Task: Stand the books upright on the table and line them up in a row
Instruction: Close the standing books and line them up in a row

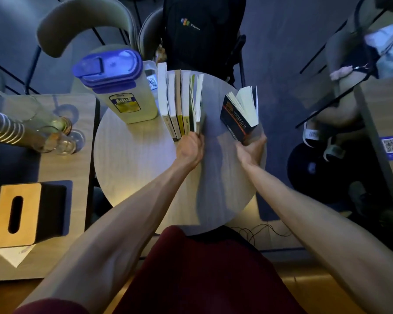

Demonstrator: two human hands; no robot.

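A row of books is steadied by the closed left hand; the last, dark book, gripped by the right hand, remains to be added

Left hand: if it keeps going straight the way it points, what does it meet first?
The left hand points up-table and is already at the row of upright books, so it meets their near ends first. Exact contact is unclear.

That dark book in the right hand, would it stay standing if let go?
Probably not. The dark book looks like a soft paperback, its pages fanning open. It stands apart from the row of books, so nothing props it; the right hand seems to steady it.
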